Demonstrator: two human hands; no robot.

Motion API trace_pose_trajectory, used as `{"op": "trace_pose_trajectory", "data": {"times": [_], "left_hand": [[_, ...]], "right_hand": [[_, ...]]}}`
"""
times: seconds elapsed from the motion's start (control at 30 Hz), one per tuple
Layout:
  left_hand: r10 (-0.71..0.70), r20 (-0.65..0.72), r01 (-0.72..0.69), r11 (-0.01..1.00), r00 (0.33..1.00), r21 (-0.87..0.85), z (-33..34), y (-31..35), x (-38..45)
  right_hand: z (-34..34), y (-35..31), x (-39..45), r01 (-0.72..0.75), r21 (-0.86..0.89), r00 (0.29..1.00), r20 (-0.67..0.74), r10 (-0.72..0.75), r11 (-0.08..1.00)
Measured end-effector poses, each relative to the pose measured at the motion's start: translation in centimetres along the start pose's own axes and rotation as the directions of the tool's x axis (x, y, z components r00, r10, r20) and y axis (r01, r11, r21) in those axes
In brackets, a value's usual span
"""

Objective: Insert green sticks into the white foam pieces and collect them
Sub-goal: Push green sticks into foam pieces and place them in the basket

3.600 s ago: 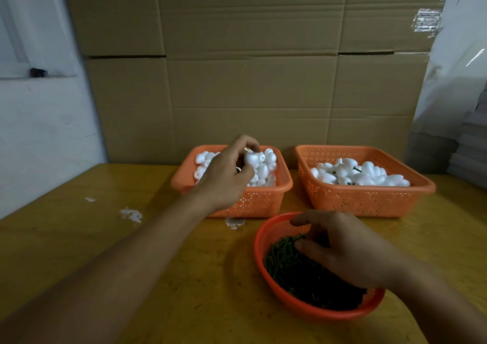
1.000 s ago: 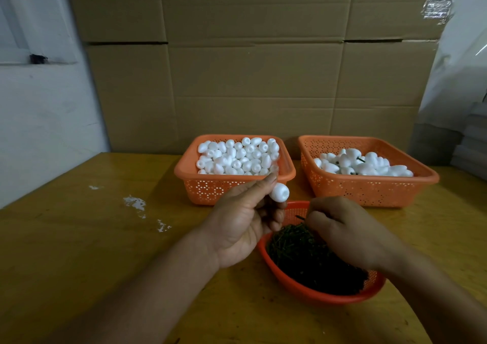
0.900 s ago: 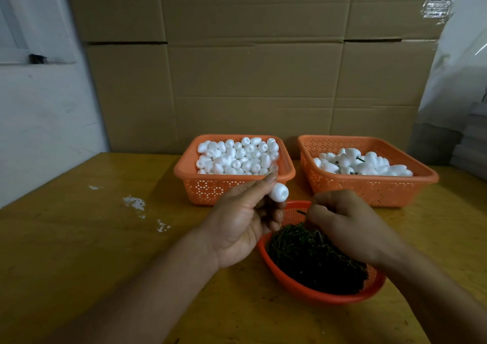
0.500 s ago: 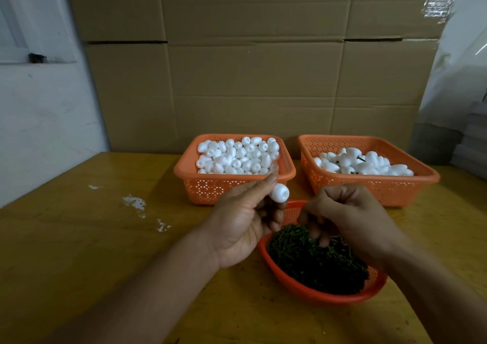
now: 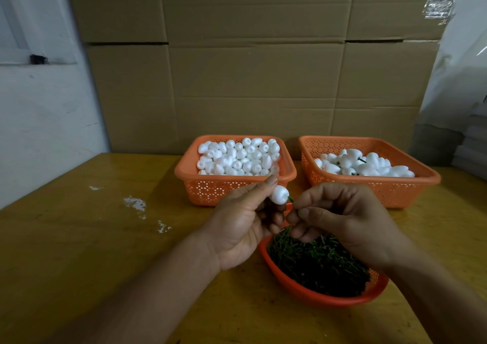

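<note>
My left hand [image 5: 241,219] pinches a white foam piece [image 5: 279,194] between thumb and fingers above the table. My right hand [image 5: 340,215] pinches a green stick [image 5: 290,199] whose tip touches the foam piece's right end. Below both hands sits a round orange bowl [image 5: 311,295] heaped with green sticks [image 5: 316,264]. Behind, the left orange basket [image 5: 234,188] is full of plain foam pieces [image 5: 237,156]. The right orange basket [image 5: 395,190] holds foam pieces with sticks in them [image 5: 363,164].
The yellow wooden table [image 5: 79,251] carries white paint flecks [image 5: 135,202] at the left. Stacked cardboard boxes [image 5: 253,66] form a wall right behind the baskets. A white wall [image 5: 39,122] is at the left, and plastic-wrapped goods [image 5: 461,93] stand at the right.
My left hand brought a foam piece from the left basket to above the bowl. My right hand lifted out of the bowl with a stick and moved it up to the foam piece.
</note>
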State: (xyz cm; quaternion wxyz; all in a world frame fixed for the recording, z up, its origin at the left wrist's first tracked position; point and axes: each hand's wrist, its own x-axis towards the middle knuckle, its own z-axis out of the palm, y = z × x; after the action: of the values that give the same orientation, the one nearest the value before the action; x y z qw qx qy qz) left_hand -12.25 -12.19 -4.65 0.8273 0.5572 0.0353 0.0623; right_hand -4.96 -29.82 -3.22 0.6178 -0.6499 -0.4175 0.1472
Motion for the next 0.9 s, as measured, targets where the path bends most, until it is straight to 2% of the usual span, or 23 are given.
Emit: {"op": "trace_pose_trajectory", "data": {"times": [0.37,0.67,0.9], "left_hand": [[0.049,0.000,-0.049,0.998,0.999,0.042,0.27,-0.15,-0.08],[0.147,0.008,-0.146,0.981,0.989,0.125,0.19,-0.44,-0.02],[0.205,-0.005,-0.201,0.965,0.979,0.166,0.14,-0.62,0.15]], "right_hand": [[0.25,0.04,0.09,-0.013,-0.056,1.000,-0.027,0.012,0.998],[0.57,0.03,0.19,-0.015,-0.091,0.997,-0.074,0.008,0.996],[0.80,-0.02,-0.25,0.026,-0.274,0.995,-0.084,-0.051,0.961]]}}
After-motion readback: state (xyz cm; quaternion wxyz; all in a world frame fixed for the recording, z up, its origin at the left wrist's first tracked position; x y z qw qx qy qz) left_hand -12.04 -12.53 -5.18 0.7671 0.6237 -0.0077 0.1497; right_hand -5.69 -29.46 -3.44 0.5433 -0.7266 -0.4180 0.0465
